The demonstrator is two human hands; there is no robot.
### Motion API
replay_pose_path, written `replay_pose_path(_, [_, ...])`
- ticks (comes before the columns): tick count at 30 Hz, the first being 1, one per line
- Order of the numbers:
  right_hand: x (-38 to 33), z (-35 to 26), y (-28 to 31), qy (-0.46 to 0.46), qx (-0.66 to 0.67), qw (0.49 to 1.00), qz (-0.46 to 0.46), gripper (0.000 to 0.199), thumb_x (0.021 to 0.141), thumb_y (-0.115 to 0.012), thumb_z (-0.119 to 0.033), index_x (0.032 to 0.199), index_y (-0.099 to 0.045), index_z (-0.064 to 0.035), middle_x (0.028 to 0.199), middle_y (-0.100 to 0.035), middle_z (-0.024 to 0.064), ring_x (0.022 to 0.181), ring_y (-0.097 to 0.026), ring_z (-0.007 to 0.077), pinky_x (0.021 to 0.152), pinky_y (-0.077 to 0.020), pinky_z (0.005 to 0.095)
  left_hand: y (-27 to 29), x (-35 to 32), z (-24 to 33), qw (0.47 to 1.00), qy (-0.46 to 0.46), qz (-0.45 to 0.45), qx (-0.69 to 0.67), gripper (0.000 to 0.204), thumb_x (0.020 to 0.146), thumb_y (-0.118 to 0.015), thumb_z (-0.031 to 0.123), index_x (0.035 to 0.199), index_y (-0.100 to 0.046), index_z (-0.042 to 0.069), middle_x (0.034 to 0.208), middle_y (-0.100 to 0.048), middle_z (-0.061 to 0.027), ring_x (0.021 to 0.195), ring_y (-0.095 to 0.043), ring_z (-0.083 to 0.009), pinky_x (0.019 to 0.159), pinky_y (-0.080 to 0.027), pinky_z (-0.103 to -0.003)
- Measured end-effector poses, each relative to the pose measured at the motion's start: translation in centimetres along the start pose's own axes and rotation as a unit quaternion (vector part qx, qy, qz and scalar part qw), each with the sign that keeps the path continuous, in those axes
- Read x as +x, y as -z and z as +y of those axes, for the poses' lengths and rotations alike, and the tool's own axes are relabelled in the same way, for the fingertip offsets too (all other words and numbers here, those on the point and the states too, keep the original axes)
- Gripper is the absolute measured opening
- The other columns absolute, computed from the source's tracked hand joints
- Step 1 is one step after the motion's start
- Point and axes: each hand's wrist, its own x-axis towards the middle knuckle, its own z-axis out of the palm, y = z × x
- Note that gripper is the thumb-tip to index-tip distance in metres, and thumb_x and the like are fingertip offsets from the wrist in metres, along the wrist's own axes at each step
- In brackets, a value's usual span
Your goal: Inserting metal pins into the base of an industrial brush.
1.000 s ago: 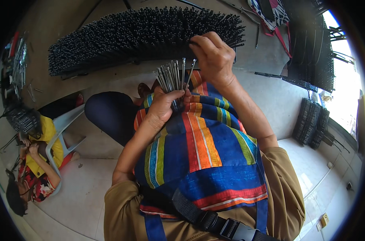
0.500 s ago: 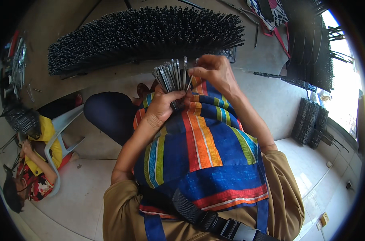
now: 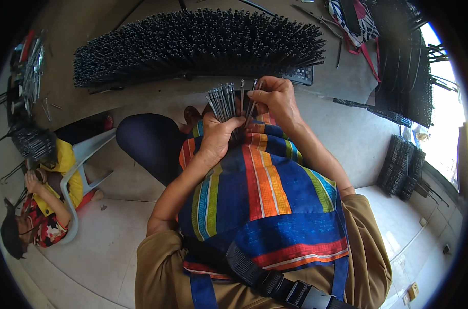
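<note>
A fanned bundle of thin metal rods [image 3: 222, 104] with small knobbed ends stands up out of my left hand [image 3: 217, 136], which is closed around its lower part above my lap. One rod [image 3: 242, 95] sticks up apart from the others, near my left thumb. My right hand [image 3: 279, 100] is just right of the bundle, thumb and fingers pinched on a slim rod [image 3: 251, 105] that leans away from the rest. The rods' lower ends are hidden by my left hand and the striped apron [image 3: 265, 180].
Ahead, a long holed rack [image 3: 303, 76] holds a dense mass of upright black rods [image 3: 203, 46] on the table [image 3: 156, 100]. A patterned cloth [image 3: 355, 26] and tools lie at far right. Black mesh pieces [image 3: 400, 165] lean at right. Another person [image 3: 48, 206] sits at left.
The view has shifted slightly, so the scene sits farther right. My right hand still pinches at the bundle's right side, where the rods now show more spread apart.
</note>
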Motion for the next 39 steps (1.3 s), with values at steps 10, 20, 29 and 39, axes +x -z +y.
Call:
replay_pose_path(10, [0.8,-3.3,-3.5,0.324,0.02,0.934,0.152,0.012,0.073,-0.074,0.004,0.082,-0.067,0.0,0.073,-0.061,-0.0013,0.063,-0.054,0.0049,0.056,-0.0418,0.02,3.6,-2.4,0.2,0.995,0.091,-0.006,0.05,0.026,0.082,-0.055,-0.007,0.107,-0.061,-0.006,0.086,-0.07,-0.0165,0.075,-0.069,-0.023,0.071,-0.056,-0.031])
replay_pose_path(20, [3.7,-2.8,-5.6,0.431,-0.086,0.888,0.14,0.015,0.071,-0.075,0.002,0.085,-0.07,-0.0018,0.076,-0.063,0.0047,0.064,-0.056,0.0105,0.057,-0.0438,0.0233,3.7,-2.4,1.3,0.997,0.056,0.054,0.0,0.017,0.08,-0.058,-0.006,0.094,-0.067,-0.004,0.083,-0.07,-0.0135,0.067,-0.068,-0.0193,0.06,-0.054,-0.028])
replay_pose_path(29, [3.1,-2.4,-6.0,0.419,-0.109,0.894,0.118,0.015,0.073,-0.074,0.005,0.086,-0.07,-0.0003,0.083,-0.066,0.0047,0.071,-0.06,0.0084,0.063,-0.0466,0.0205,4.2,-1.4,2.0,0.989,0.109,0.073,-0.064,0.018,0.082,-0.057,-0.006,0.099,-0.064,-0.003,0.086,-0.07,-0.0142,0.07,-0.067,-0.0195,0.062,-0.054,-0.03])
replay_pose_path(39, [4.2,-5.4,-7.7,0.418,-0.273,0.848,0.179,0.015,0.072,-0.075,-0.007,0.086,-0.072,-0.0063,0.076,-0.066,0.0064,0.061,-0.064,0.0166,0.055,-0.0481,0.0265,4.6,-1.3,1.7,0.985,0.121,0.059,-0.106,0.015,0.081,-0.057,-0.004,0.094,-0.065,-0.007,0.084,-0.07,-0.0154,0.069,-0.067,-0.0202,0.062,-0.053,-0.03])
